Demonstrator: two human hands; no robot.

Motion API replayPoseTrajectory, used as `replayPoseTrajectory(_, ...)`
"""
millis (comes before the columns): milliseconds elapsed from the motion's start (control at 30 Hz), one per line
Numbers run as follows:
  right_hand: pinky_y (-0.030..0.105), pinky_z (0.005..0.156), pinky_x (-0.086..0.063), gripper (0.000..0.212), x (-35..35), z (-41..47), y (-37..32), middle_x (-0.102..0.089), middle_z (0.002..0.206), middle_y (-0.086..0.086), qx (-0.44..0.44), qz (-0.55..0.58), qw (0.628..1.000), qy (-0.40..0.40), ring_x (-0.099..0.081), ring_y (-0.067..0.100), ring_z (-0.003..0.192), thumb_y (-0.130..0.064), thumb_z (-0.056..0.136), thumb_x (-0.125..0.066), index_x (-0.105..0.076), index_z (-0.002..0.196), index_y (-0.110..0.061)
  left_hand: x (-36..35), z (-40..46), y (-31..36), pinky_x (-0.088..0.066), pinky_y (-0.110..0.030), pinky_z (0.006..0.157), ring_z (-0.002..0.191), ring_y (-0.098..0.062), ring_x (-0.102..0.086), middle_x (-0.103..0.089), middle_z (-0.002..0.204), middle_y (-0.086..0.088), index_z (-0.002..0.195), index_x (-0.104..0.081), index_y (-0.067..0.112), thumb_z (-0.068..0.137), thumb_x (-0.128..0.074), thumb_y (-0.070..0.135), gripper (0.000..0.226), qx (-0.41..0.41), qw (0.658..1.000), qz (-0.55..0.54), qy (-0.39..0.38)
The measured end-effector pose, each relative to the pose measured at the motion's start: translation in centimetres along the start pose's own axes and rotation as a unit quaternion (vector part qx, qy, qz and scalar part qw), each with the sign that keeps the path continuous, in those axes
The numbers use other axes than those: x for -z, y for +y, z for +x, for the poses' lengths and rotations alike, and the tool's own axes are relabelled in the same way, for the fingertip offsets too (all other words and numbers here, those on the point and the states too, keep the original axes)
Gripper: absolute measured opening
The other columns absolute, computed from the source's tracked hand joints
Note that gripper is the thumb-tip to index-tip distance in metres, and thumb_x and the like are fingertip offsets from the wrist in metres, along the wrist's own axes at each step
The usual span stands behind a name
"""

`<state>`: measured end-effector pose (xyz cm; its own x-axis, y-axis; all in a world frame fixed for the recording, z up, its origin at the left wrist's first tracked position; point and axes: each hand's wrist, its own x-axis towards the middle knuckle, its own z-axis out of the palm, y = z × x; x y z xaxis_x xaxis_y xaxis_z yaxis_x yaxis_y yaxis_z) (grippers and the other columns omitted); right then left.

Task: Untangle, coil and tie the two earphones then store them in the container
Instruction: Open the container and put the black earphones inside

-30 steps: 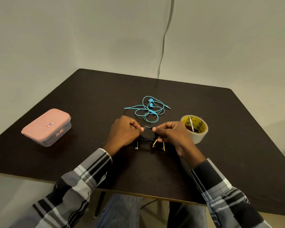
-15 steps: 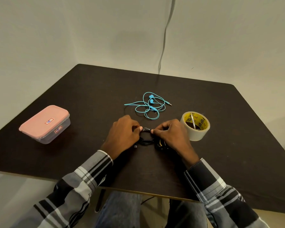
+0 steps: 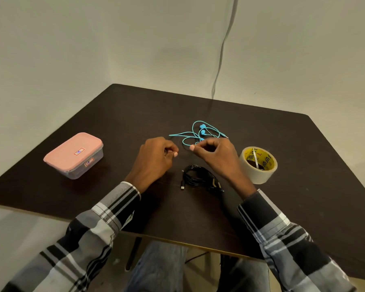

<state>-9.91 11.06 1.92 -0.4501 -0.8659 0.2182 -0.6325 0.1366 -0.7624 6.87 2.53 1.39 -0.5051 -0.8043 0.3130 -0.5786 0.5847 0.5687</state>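
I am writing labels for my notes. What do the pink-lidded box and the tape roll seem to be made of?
The box looks like plastic: an opaque, matte pink lid over a clear, slightly glossy base that you can see through. The tape roll seems to be translucent plastic film, pale and smooth outside, wound on a yellow printed core, probably cardboard.

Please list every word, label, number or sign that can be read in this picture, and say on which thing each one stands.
No text can be read.
Pink container: one sticker on the lid, one on the side wall, both too small and blurred to read.
Tape roll: black marks printed on its yellow inner core, too blurred to read.
Black earphones and blue earphones: no text visible.
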Motion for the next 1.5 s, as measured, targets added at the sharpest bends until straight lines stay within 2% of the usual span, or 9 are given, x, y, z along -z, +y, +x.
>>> replayPoseTrajectory(133, 0.029, 0.081, -0.058, 0.025, -2.0, 1.2, -2.3, -0.075, 0.092, -0.010, 0.093, 0.018, 0.995, -0.039, -0.069, 0.002, 0.086, -0.040, 0.082, -0.077, -0.077, 0.096, -0.020, 2.2, -0.1, -0.6, -0.053, -0.031, 0.076, 0.082, -0.014, -0.066, -0.074, 0.093, 0.001, 0.097, -0.078, 0.022, 0.087, -0.071, 0.016, 0.013, -0.015, 0.999, -0.001, 0.030)
replayPoseTrajectory(300, 0.025, 0.093, -0.054, 0.039, -5.6, 2.6, -6.1, -0.073, 0.113, -0.003, 0.187, -0.001, 0.976, -0.114, -0.066, 0.006, 0.105, -0.039, 0.082, -0.078, -0.073, 0.113, -0.016, 5.7, -1.2, -3.0, -0.052, -0.028, 0.078, 0.085, -0.013, -0.065, -0.073, 0.100, -0.002, 0.101, -0.076, 0.018, 0.088, -0.070, 0.014, 0.015, 0.008, 0.997, 0.006, 0.073)
replayPoseTrajectory(400, 0.023, 0.095, -0.052, 0.040, -7.8, 3.2, -8.0, -0.072, 0.116, -0.006, 0.225, 0.000, 0.963, -0.150, -0.064, 0.003, 0.108, -0.040, 0.082, -0.078, -0.072, 0.116, -0.019, 7.4, -2.3, -4.4, -0.055, -0.036, 0.084, 0.090, -0.019, -0.067, -0.073, 0.102, -0.006, 0.104, -0.075, 0.014, 0.089, -0.068, 0.012, 0.017, 0.024, 0.994, 0.015, 0.102)
replayPoseTrajectory(533, 0.026, 0.094, -0.053, 0.043, -11.0, 3.8, -10.3, -0.069, 0.121, -0.005, 0.258, 0.016, 0.946, -0.195, -0.062, 0.004, 0.111, -0.039, 0.083, -0.077, -0.069, 0.121, -0.019, 9.9, -4.0, -6.8, -0.054, -0.037, 0.085, 0.090, -0.018, -0.066, -0.073, 0.102, -0.004, 0.104, -0.075, 0.014, 0.089, -0.067, 0.013, 0.017, 0.043, 0.989, 0.033, 0.134)
replayPoseTrajectory(667, 0.033, 0.096, -0.054, 0.053, -13.6, 4.2, -12.1, -0.063, 0.131, -0.001, 0.286, 0.008, 0.927, -0.241, -0.058, 0.011, 0.119, -0.035, 0.083, -0.078, -0.063, 0.130, -0.016, 11.6, -6.2, -9.0, -0.052, -0.022, 0.076, 0.083, -0.011, -0.063, -0.071, 0.096, 0.002, 0.096, -0.075, 0.011, 0.088, -0.071, 0.017, 0.011, 0.046, 0.976, 0.033, 0.208)
replayPoseTrajectory(833, 0.039, 0.108, -0.046, 0.070, -16.0, 4.6, -13.4, -0.052, 0.144, 0.001, 0.309, -0.046, 0.904, -0.291, -0.051, 0.018, 0.128, -0.038, 0.077, -0.082, -0.053, 0.137, -0.016, 11.9, -7.7, -12.0, -0.055, -0.030, 0.080, 0.100, -0.021, -0.066, -0.068, 0.113, -0.008, 0.112, -0.068, 0.010, 0.089, -0.071, 0.032, 0.032, 0.133, 0.951, 0.043, 0.274)
replayPoseTrajectory(967, 0.036, 0.115, -0.036, 0.074, -16.8, 4.9, -13.7, -0.039, 0.156, 0.001, 0.319, -0.080, 0.889, -0.318, -0.040, 0.018, 0.140, -0.038, 0.081, -0.079, -0.046, 0.144, -0.018, 11.6, -8.0, -13.0, -0.050, -0.028, 0.086, 0.117, -0.019, -0.056, -0.054, 0.134, -0.004, 0.133, -0.052, 0.017, 0.082, -0.072, 0.050, 0.064, 0.197, 0.958, 0.018, 0.205)
replayPoseTrajectory(1067, 0.033, 0.110, -0.040, 0.068, -17.0, 4.9, -12.9, -0.041, 0.154, 0.002, 0.315, -0.098, 0.889, -0.317, -0.042, 0.021, 0.138, -0.035, 0.085, -0.076, -0.047, 0.144, -0.017, 11.3, -8.0, -13.5, -0.043, -0.023, 0.084, 0.121, -0.019, -0.053, -0.047, 0.138, -0.003, 0.139, -0.045, 0.020, 0.080, -0.074, 0.051, 0.073, 0.216, 0.965, -0.018, 0.148)
replayPoseTrajectory(1500, 0.040, 0.111, -0.042, 0.060, -10.8, 3.5, -7.0, -0.046, 0.151, 0.005, 0.278, -0.179, 0.917, -0.223, -0.047, 0.022, 0.135, -0.038, 0.088, -0.072, -0.052, 0.140, -0.017, 7.3, -5.0, -10.8, -0.048, -0.036, 0.104, 0.130, -0.016, -0.046, -0.040, 0.146, 0.001, 0.149, -0.032, 0.021, 0.070, -0.083, 0.048, 0.097, 0.110, 0.987, -0.110, 0.033)
